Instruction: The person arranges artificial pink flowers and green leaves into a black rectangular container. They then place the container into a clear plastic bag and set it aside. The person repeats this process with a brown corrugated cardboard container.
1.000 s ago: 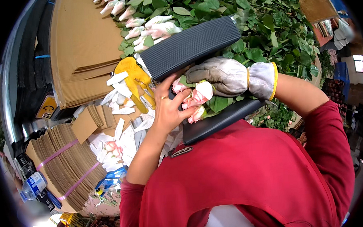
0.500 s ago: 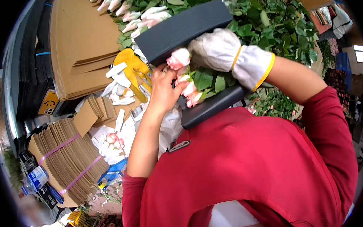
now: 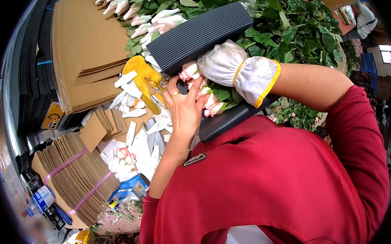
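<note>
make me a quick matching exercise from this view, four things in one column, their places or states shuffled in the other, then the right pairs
Things
1 left hand
2 right hand
3 yellow glove
4 plastic bottle

Places or states
A lying among small white sleeves
B left of the pink-strapped cardboard stack
C inside a white glove with a yellow-edged cuff
D bare, fingers at the pink roses

Right pairs
1-D, 2-C, 3-A, 4-B
</note>
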`<action>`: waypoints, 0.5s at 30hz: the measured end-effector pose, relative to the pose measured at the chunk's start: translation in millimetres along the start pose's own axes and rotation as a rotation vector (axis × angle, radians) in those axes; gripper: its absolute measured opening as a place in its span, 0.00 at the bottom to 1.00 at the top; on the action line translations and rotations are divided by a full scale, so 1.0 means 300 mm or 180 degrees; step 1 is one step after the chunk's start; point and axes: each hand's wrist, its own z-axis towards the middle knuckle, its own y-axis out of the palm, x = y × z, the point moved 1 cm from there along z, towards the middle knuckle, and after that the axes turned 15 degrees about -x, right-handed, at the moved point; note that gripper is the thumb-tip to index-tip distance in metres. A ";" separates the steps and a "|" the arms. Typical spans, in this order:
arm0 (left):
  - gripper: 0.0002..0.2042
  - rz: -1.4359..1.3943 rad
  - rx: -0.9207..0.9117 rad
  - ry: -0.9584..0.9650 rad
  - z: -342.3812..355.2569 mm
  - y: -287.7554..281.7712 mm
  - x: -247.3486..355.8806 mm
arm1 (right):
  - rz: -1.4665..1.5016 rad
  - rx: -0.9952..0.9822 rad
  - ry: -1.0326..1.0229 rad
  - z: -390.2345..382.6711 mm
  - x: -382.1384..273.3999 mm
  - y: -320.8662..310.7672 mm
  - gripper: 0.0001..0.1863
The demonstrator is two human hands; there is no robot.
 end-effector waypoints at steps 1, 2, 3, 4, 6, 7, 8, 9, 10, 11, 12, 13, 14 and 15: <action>0.26 0.0263 0.0169 -0.0069 -0.001 -0.016 0.012 | 0.0018 -0.0044 -0.0036 0.003 -0.002 0.001 0.10; 0.26 0.0287 0.0143 -0.0022 0.003 -0.028 0.014 | 0.0026 0.0048 0.0049 0.006 -0.003 0.017 0.09; 0.26 0.0443 0.0037 0.0153 0.011 -0.031 0.005 | -0.0007 0.0093 0.0086 0.006 -0.006 0.020 0.09; 0.25 0.0599 -0.0072 0.0333 0.023 -0.034 -0.013 | -0.0038 0.0139 0.0129 0.003 -0.009 0.021 0.09; 0.27 0.0079 -0.0328 0.0477 0.040 -0.010 -0.073 | -0.0138 0.0238 0.0212 0.005 -0.019 0.023 0.08; 0.28 -0.0757 -0.0202 0.0570 0.053 0.019 -0.107 | -0.0207 0.0455 0.0238 0.004 -0.020 0.018 0.08; 0.29 -0.0769 -0.0156 0.0587 0.050 0.049 -0.120 | -0.0156 0.0261 0.0291 -0.008 -0.013 0.010 0.08; 0.29 -0.0777 -0.0094 0.0588 0.051 0.053 -0.121 | -0.0112 0.0075 0.0326 -0.020 -0.014 -0.040 0.07; 0.29 -0.0817 -0.0159 0.0571 0.047 0.037 -0.118 | 0.0073 -0.0255 0.0240 -0.058 -0.004 -0.112 0.07; 0.29 -0.0684 -0.0231 0.0569 0.045 0.014 -0.117 | 0.0269 -0.0596 0.0132 -0.108 0.003 -0.189 0.09; 0.29 -0.0581 -0.0321 0.0575 0.047 -0.009 -0.118 | 0.0338 -0.0722 0.0361 -0.156 -0.011 -0.255 0.15; 0.28 -0.0489 -0.0404 0.0537 0.036 -0.031 -0.115 | 0.0535 -0.0225 0.0460 -0.193 -0.022 -0.292 0.18; 0.29 -0.0691 -0.0405 0.0427 0.017 -0.058 -0.113 | 0.0791 -0.0170 0.0333 -0.231 -0.023 -0.345 0.23; 0.27 -0.0909 -0.0170 0.0373 -0.010 -0.086 -0.105 | 0.0888 0.0353 0.0031 -0.295 -0.016 -0.374 0.25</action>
